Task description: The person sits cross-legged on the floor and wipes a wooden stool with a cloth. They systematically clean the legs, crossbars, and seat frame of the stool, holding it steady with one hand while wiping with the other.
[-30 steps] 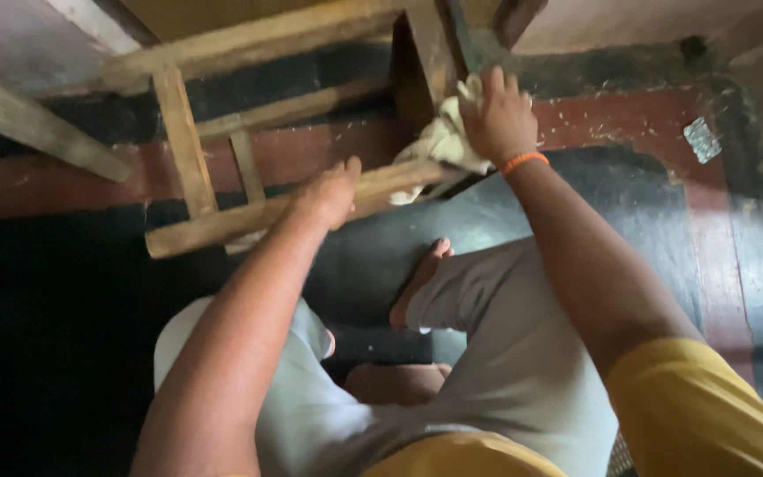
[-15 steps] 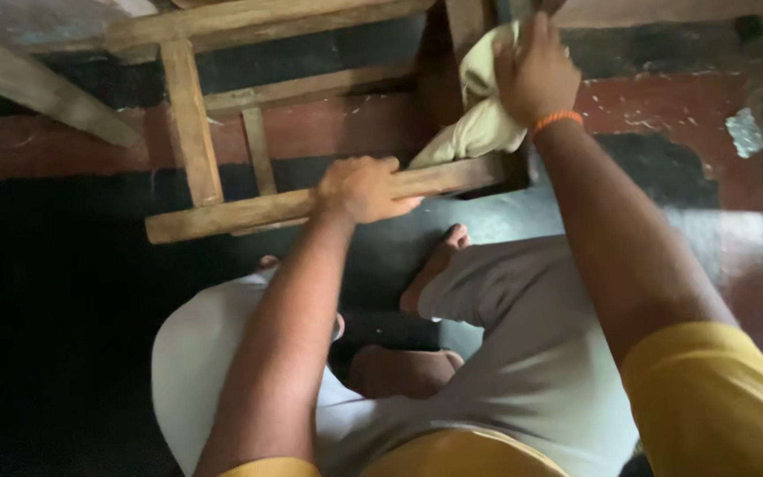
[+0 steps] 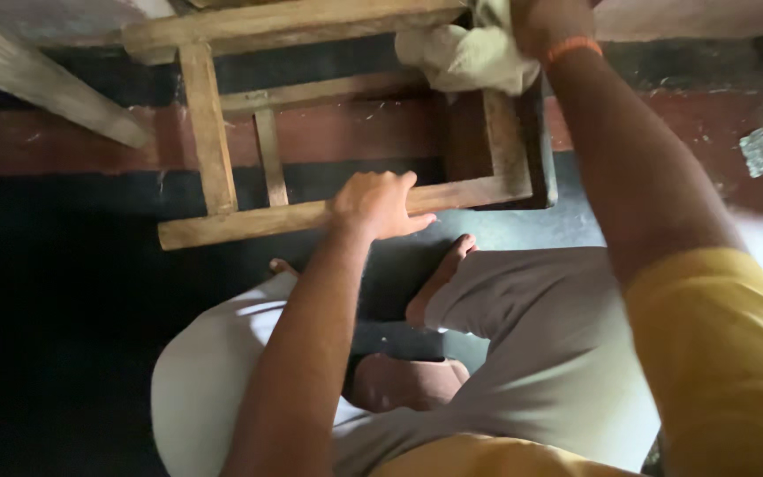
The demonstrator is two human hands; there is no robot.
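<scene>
A bare wooden frame [image 3: 214, 132], like a stool or small table on its side, stands in front of me on the floor. My left hand [image 3: 377, 203] grips its nearest rail [image 3: 240, 223]. My right hand [image 3: 545, 19], with an orange band at the wrist, is at the top edge of the view and presses a pale cream cloth [image 3: 465, 57] against the upper right part of the frame. Most of that hand is cut off by the frame edge.
I squat on a dark floor [image 3: 64, 291] with a red band [image 3: 355, 128] running across it. My bare foot [image 3: 439, 278] and grey trousers [image 3: 532, 336] are below the frame. A slanted wooden plank [image 3: 37, 84] lies at upper left; a small shiny scrap [image 3: 758, 152] at right.
My right hand has carried the cloth upward along the frame's right leg to its top corner. My left hand has stayed on the near rail, and the view has shifted down slightly.
</scene>
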